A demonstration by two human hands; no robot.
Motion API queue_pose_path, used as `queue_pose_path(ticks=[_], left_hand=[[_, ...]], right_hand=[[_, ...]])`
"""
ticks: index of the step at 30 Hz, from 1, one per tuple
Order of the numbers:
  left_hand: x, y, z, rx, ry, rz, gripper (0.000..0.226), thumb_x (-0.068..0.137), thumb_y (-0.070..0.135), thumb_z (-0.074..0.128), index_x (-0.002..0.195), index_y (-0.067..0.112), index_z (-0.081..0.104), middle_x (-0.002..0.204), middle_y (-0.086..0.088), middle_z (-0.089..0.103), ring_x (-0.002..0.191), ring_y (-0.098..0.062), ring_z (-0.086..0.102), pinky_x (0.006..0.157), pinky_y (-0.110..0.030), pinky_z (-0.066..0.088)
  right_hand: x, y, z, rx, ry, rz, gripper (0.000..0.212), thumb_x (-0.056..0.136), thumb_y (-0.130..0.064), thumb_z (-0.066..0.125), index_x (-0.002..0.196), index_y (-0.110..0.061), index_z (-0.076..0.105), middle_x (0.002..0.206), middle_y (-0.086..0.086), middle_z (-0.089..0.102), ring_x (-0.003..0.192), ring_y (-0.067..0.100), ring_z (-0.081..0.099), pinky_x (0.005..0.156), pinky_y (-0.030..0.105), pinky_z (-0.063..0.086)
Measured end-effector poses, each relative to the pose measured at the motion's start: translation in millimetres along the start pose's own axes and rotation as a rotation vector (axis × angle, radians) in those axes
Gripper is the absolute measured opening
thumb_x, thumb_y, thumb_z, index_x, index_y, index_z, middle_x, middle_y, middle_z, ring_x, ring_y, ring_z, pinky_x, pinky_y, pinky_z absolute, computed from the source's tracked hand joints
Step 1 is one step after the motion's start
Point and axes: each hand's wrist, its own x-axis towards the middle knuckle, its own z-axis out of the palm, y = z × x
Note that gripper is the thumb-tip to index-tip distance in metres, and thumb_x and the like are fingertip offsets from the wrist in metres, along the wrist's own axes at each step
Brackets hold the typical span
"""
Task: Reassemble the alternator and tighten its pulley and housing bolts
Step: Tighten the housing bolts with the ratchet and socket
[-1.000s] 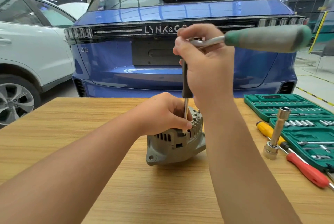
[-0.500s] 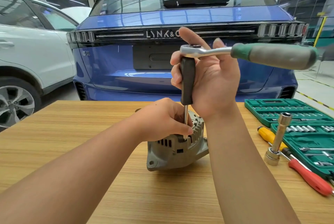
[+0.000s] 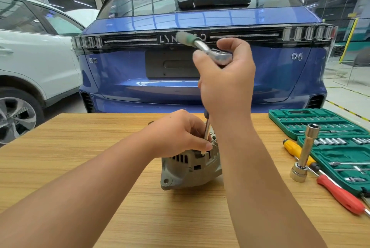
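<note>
Two bare hands work on a grey alternator [image 3: 190, 169] that stands near the middle of the wooden tabletop [image 3: 80, 147]. The left hand [image 3: 178, 133] rests on top of the housing, its fingers curled round the lower end of a thin steel extension bar [image 3: 206, 130] that rises upright from it. The right hand [image 3: 226, 81] is raised above, fingers closed on the head of a ratchet wrench [image 3: 212, 52] whose green handle points up and left, blurred. At the right edge lie an open green socket case [image 3: 312, 121], a long socket [image 3: 305, 153], and yellow [image 3: 294, 150] and red [image 3: 340, 195] screwdrivers.
</note>
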Motion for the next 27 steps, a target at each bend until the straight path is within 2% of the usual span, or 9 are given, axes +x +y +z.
queue_pose_path(ticks=[4,6,7,9,10,13,16,20,27], left_hand=[[1,-1,1,0.006,0.018,-0.021,0.006,0.086,0.045,0.08,0.086,0.04,0.076,0.081,0.021,0.073,0.076,0.003,0.065,0.066,-0.027,0.049],[3,-2,1,0.001,0.016,-0.016,0.007,0.085,0.045,0.08,0.088,0.04,0.076,0.082,0.022,0.073,0.078,0.003,0.066,0.069,-0.028,0.053],[3,-2,1,-0.006,0.015,-0.015,0.007,0.085,0.045,0.08,0.089,0.041,0.076,0.082,0.022,0.074,0.078,0.003,0.067,0.07,-0.029,0.055],[2,-3,1,-0.021,0.014,-0.007,0.008,0.084,0.043,0.081,0.088,0.045,0.074,0.081,0.022,0.073,0.077,0.004,0.067,0.069,-0.027,0.052],[2,-4,1,-0.024,0.012,-0.002,0.009,0.085,0.043,0.081,0.088,0.046,0.073,0.081,0.021,0.073,0.076,0.004,0.067,0.068,-0.026,0.051],[3,-3,0,-0.025,0.001,-0.005,0.005,0.087,0.042,0.079,0.086,0.042,0.074,0.082,0.022,0.073,0.077,0.005,0.067,0.07,-0.026,0.051],[3,-2,0,-0.031,-0.009,-0.004,0.007,0.088,0.041,0.078,0.084,0.042,0.073,0.082,0.022,0.074,0.077,0.006,0.067,0.07,-0.026,0.051],[3,-3,1,-0.042,0.015,-0.019,0.006,0.087,0.04,0.079,0.084,0.042,0.075,0.082,0.022,0.074,0.077,0.006,0.067,0.072,-0.028,0.051],[3,-4,1,-0.026,0.019,-0.004,0.013,0.086,0.041,0.08,0.085,0.051,0.071,0.079,0.023,0.073,0.076,0.006,0.065,0.068,-0.026,0.047]], right_hand=[[16,-12,-17,0.502,-0.218,0.554,0.036,0.101,-0.043,0.053,0.119,-0.012,0.058,0.089,0.005,0.074,0.059,0.012,0.056,0.06,0.027,0.041],[19,-13,-22,0.636,-0.23,0.652,0.041,0.101,-0.036,0.052,0.129,-0.008,0.061,0.089,0.0,0.073,0.061,0.01,0.058,0.06,0.024,0.041],[18,-13,-22,0.673,-0.233,0.669,0.032,0.099,-0.03,0.057,0.12,-0.009,0.066,0.086,-0.001,0.072,0.061,0.01,0.059,0.061,0.023,0.043],[15,-12,-19,0.728,-0.256,0.662,0.006,0.09,-0.02,0.065,0.088,-0.016,0.069,0.078,-0.002,0.068,0.063,0.011,0.059,0.062,0.024,0.046],[14,-11,-17,0.744,-0.263,0.62,0.011,0.09,-0.014,0.066,0.08,-0.019,0.063,0.077,-0.002,0.065,0.066,0.013,0.059,0.063,0.025,0.047],[11,-4,-11,0.539,-0.184,0.231,0.027,0.092,0.006,0.064,0.078,-0.016,0.055,0.081,0.004,0.065,0.08,0.024,0.063,0.072,0.029,0.055],[5,3,-5,0.166,-0.24,-0.093,0.015,0.095,0.007,0.061,0.094,-0.008,0.063,0.085,0.012,0.061,0.075,0.024,0.061,0.069,0.028,0.053],[3,10,-5,0.35,-0.428,0.045,0.026,0.09,-0.005,0.046,0.11,-0.012,0.06,0.083,0.015,0.058,0.063,0.023,0.047,0.057,0.03,0.043],[10,18,-14,0.671,-0.585,0.222,0.048,0.099,-0.038,0.028,0.122,-0.01,0.059,0.083,0.013,0.057,0.064,0.025,0.044,0.061,0.034,0.035]])
